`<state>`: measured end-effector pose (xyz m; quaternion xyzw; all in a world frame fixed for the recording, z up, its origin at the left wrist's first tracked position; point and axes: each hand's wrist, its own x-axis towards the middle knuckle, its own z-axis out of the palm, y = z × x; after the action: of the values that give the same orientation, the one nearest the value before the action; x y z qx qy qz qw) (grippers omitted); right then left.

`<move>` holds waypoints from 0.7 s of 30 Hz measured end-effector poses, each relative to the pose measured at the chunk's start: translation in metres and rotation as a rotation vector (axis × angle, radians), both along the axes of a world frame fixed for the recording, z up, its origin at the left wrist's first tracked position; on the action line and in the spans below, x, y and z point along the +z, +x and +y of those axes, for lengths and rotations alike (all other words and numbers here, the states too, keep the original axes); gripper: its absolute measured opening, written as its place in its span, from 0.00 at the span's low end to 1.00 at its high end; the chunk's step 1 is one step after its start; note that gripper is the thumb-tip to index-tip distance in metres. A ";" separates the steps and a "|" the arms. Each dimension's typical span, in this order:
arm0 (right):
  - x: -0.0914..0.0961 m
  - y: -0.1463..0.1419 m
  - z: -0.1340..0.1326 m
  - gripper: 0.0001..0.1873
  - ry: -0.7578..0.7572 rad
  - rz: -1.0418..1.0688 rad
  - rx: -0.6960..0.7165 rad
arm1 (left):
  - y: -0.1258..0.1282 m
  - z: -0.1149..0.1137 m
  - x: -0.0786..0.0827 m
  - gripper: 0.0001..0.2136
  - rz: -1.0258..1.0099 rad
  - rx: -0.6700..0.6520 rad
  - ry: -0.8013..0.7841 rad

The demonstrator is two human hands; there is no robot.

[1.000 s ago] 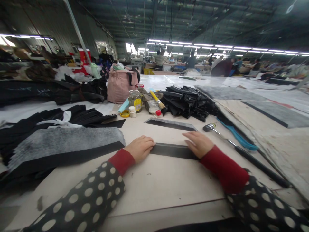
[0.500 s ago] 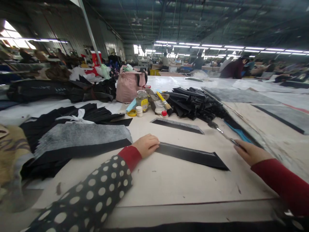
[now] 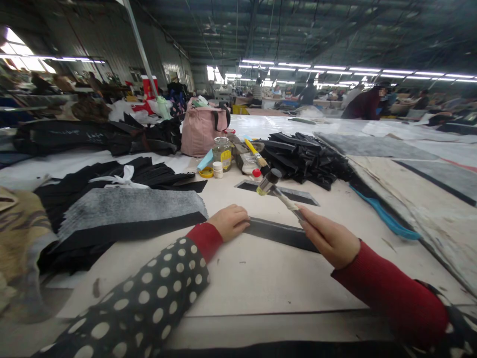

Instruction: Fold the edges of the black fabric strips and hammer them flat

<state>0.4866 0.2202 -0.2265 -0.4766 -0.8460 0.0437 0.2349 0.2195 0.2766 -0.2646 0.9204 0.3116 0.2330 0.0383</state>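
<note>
Checking the bench left to right: a tan patterned cloth (image 3: 18, 248) sat at the far left edge. Next to it, a grey-and-black felt panel (image 3: 126, 221) lay over a heap of black pleated fabric (image 3: 112, 174), a white ribbon (image 3: 124, 178) on top. A black sleeve with white dots (image 3: 149, 293) ran to the left hand (image 3: 229, 223), which lay flat, fingers together, tips on the end of a narrow black fabric strip (image 3: 279, 234), apparently to pin it to the pale counter (image 3: 261, 283). The strip lay between both hands. Behind it sat a second black strip with a grey edge (image 3: 278, 194). Beyond stood a pink fabric bag (image 3: 203, 134), a glass jar with a yellow label (image 3: 222, 153) and a yellow-handled paintbrush (image 3: 255, 153). The right hand (image 3: 328, 236), in a red sleeve (image 3: 387, 293), was closed round the shaft of a black-headed steel mallet (image 3: 270, 181), head up and over the strips; the short grip kept it close to them. Right of that were a pile of folded black fabric (image 3: 305, 156) and a blue strap (image 3: 383, 219). A co-worker (image 3: 367, 105) stood far right in a long factory hall under strip lights (image 3: 357, 69).
</note>
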 end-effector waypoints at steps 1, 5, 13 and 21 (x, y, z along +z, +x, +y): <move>-0.004 -0.002 0.000 0.25 -0.004 -0.040 0.006 | 0.000 0.000 0.000 0.07 0.002 0.001 -0.005; -0.021 -0.006 0.002 0.25 -0.100 -0.242 0.073 | 0.000 0.000 0.001 0.07 0.011 0.014 -0.020; -0.005 0.008 -0.003 0.25 0.014 -0.110 0.016 | 0.002 -0.002 0.004 0.06 0.026 0.028 -0.034; -0.013 0.038 -0.014 0.25 0.045 -0.084 -0.036 | 0.003 -0.002 0.003 0.05 0.020 0.049 -0.065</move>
<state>0.5244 0.2060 -0.2390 -0.4876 -0.8473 0.0001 0.2105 0.2220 0.2748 -0.2614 0.9131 0.3418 0.2144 0.0594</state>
